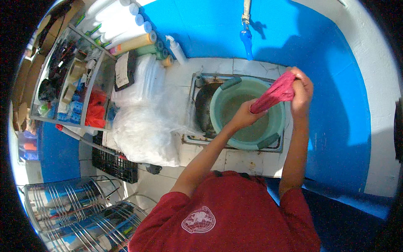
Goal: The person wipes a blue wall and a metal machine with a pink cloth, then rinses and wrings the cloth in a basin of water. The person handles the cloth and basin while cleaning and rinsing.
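Observation:
A pinkish-red cloth (274, 92) is stretched between my two hands, bunched lengthwise and looking wet. My left hand (247, 114) grips its lower left end, over the middle of the basin. At the upper right end, my right hand (300, 91) is closed on the cloth beyond the basin's right rim. Below the cloth, a pale green plastic basin (215, 113) with darker green handles sits over a sink and holds cloudy water. The basin leaves the left part of the dark, stained sink (203, 108) showing.
A blue-handled tap (246, 39) hangs on the blue wall above the basin. Clear plastic bags (144, 135) lie on the tiled counter left of the sink, near a white pump bottle (177, 50). Rolls and a glass-fronted cabinet (70, 121) stand farther left; metal racks (91, 217) are lower left.

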The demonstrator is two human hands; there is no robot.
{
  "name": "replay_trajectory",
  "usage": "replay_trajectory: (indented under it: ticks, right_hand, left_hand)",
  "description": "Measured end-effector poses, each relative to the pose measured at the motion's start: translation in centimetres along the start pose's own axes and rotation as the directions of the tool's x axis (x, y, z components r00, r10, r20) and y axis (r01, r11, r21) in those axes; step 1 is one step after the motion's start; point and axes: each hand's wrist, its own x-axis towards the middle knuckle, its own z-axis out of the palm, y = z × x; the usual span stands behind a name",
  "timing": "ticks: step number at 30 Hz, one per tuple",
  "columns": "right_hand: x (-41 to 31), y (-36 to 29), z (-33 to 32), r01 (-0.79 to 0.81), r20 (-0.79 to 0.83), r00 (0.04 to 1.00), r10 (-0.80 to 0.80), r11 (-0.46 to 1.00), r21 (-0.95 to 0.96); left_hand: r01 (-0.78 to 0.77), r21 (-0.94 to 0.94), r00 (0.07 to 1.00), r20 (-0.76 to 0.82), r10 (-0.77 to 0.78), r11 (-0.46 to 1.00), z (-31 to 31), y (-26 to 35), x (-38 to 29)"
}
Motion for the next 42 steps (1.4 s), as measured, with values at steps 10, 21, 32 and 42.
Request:
replay_trajectory:
  ticks: [10,21,32,42]
  right_hand:
    - [-1.7,7.3,-7.4,-0.124,-0.418,0.882,0.216,0.964,0.236]
    - [-9.9,19.9,-1.1,-0.424,-0.321,0.863,0.391,0.905,-0.038]
    - [-11.7,15.6,4.7,-0.491,-0.030,0.621,0.783,0.418,0.764]
    - [-7.9,11.1,8.1,-0.239,-0.070,0.676,0.734,0.308,0.921]
  left_hand:
    - [-0.272,-0.012,0.960,-0.067,0.270,0.962,-5.7,2.3,0.9]
    - [-0.072,-0.653,0.996,-0.002,0.093,0.754,-2.6,5.9,2.3]
    - [-0.353,-0.247,0.846,-0.496,0.195,0.903,0.4,4.4,5.2]
    - [-0.295,-0.236,0.752,-0.656,0.073,0.926,1.6,1.1,5.3]
